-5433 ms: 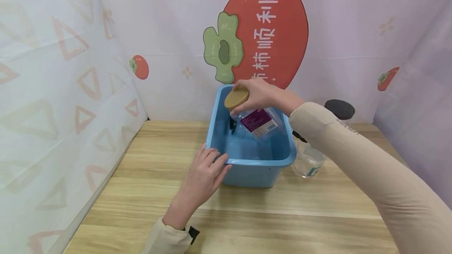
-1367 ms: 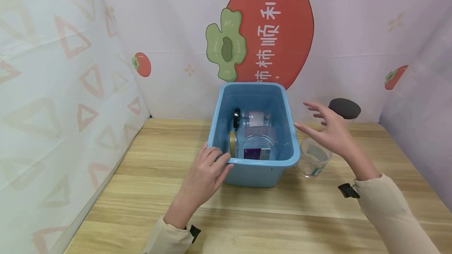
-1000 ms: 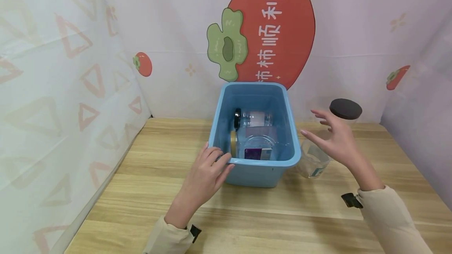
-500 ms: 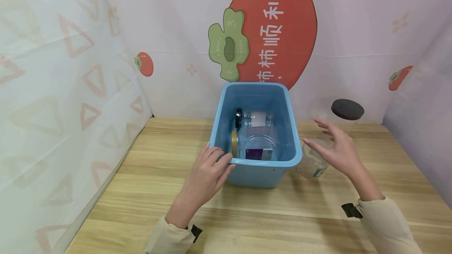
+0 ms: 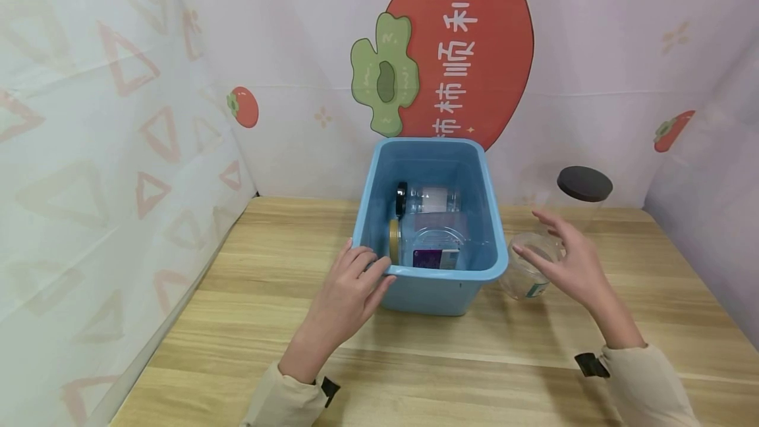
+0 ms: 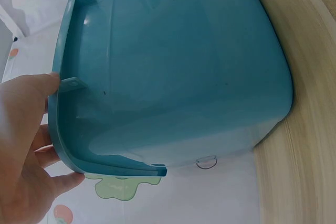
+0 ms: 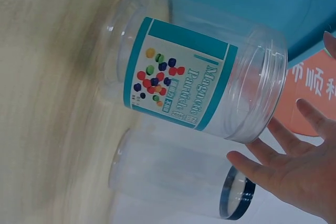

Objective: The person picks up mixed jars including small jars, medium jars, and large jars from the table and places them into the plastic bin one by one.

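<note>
A pale curtain (image 5: 284, 51) printed with red fruit fills the background, well beyond the fingers of both hands. Below both hands spreads a wood-grain desk (image 5: 474, 361). On it stands a blue bin (image 5: 429, 295), upright, between the person's hands, its near left corner under the left fingers. Beyond the right fingers, near the curtain, a tall clear jar (image 7: 168, 166) stands on the desk with a black lid (image 5: 584, 184) on top. Just below the right fingers, and just beside the bin, the labelled jar (image 7: 194, 66) stands upright and uncovered; its teal-and-white label reads "Magnetic Particle" and pictures coloured balls. The left hand (image 5: 350, 288) grips the bin's rim, thumb on the near side and fingers curled over the edge. The right hand (image 5: 578, 269) holds nothing; its thumb and fingers are spread wide at the mouth of the labelled jar, and whether a fingertip touches it I cannot tell. Inside the bin, beyond the left fingers and to their right, two clear jars lie on their sides: the nearer has a mustard-yellow lid (image 5: 394, 241) and a purple label (image 5: 427, 259), the farther a small black cap (image 5: 401, 199).
</note>
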`<state>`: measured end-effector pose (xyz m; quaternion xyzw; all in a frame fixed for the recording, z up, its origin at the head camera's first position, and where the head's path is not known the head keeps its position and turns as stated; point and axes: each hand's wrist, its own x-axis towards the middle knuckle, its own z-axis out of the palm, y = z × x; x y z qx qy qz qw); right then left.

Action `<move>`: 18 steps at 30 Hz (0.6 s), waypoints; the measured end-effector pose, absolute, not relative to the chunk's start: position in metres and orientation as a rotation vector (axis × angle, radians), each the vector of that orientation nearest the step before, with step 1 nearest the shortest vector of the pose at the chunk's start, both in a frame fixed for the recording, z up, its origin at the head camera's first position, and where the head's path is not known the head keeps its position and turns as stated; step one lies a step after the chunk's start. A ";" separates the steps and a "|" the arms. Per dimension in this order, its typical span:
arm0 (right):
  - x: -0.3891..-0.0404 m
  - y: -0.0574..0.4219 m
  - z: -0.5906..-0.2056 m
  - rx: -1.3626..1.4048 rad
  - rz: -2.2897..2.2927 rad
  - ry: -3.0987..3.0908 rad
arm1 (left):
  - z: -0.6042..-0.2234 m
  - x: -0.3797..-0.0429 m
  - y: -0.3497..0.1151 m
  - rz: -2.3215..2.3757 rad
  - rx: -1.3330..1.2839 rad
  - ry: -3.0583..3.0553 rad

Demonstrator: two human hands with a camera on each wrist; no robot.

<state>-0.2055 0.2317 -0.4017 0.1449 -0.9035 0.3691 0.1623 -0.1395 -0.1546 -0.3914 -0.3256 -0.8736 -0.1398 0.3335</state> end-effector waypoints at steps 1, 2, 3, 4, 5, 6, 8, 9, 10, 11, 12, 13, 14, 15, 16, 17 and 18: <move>-0.205 0.232 -0.403 0.411 1.055 -2.582 | -0.391 -0.140 -0.155 -0.365 -0.850 -2.280; -0.205 0.233 -0.404 0.409 1.058 -2.587 | -0.392 -0.140 -0.154 -0.366 -0.850 -2.279; -0.204 0.233 -0.405 0.406 1.058 -2.591 | -0.392 -0.140 -0.154 -0.366 -0.850 -2.279; -0.204 0.233 -0.406 0.405 1.063 -2.595 | -0.392 -0.140 -0.154 -0.366 -0.849 -2.278; -0.203 0.233 -0.407 0.405 1.068 -2.598 | -0.392 -0.140 -0.154 -0.366 -0.849 -2.278; -0.203 0.234 -0.408 0.405 1.072 -2.599 | -0.392 -0.140 -0.154 -0.366 -0.848 -2.278; -0.203 0.234 -0.410 0.404 1.075 -2.600 | -0.392 -0.140 -0.154 -0.365 -0.848 -2.279; -0.203 0.234 -0.410 0.404 1.076 -2.599 | -0.392 -0.140 -0.154 -0.365 -0.847 -2.280; -0.202 0.234 -0.411 0.405 1.076 -2.598 | -0.392 -0.140 -0.154 -0.366 -0.848 -2.280; -0.202 0.234 -0.412 0.404 1.073 -2.597 | -0.392 -0.140 -0.154 -0.366 -0.848 -2.281; -0.202 0.234 -0.412 0.401 1.071 -2.599 | -0.392 -0.140 -0.154 -0.366 -0.847 -2.282; -0.202 0.235 -0.413 0.398 1.069 -2.601 | -0.392 -0.140 -0.154 -0.365 -0.847 -2.283; -0.201 0.235 -0.413 0.395 1.069 -2.605 | -0.392 -0.140 -0.154 -0.364 -0.847 -2.284; -0.201 0.235 -0.414 0.392 1.069 -2.608 | -0.392 -0.140 -0.154 -0.365 -0.846 -2.285; -0.201 0.236 -0.415 0.388 1.068 -2.614 | -0.392 -0.140 -0.154 -0.365 -0.846 -2.286; -0.201 0.236 -0.416 0.384 1.067 -2.619 | -0.392 -0.140 -0.154 -0.365 -0.845 -2.287; -0.200 0.236 -0.417 0.381 1.069 -2.623 | -0.392 -0.140 -0.154 -0.366 -0.845 -2.287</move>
